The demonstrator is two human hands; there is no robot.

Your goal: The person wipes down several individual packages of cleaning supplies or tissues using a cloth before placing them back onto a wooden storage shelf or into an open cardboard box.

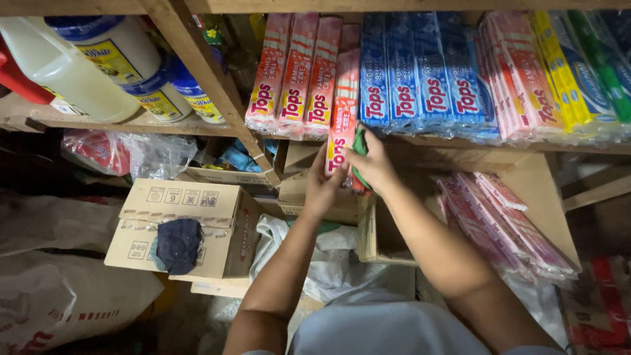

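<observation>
Here, seen from above, two bare hands meet at the front edge of a wooden shelf [460,141]. The left hand [322,187] is wrapped around the lower end of a long pink-and-red wrapped pack [342,112], its grip closed on it; the pack stands upright, leaning among the shelf's row. The right hand [374,164] presses a green cloth [360,146] against the same pack, fingers closed over the cloth. To the left stand more pink packs [296,72]; to the right, blue packs [420,66], then pink, yellow and green ones. Below right, pink packs [506,223] lie slanted in an open cardboard box [545,197]. Lower left sits a closed brown carton [190,217] with a dark cloth [177,244] on it. Upper left, white bottles [118,59] with blue caps stand on another shelf.
</observation>
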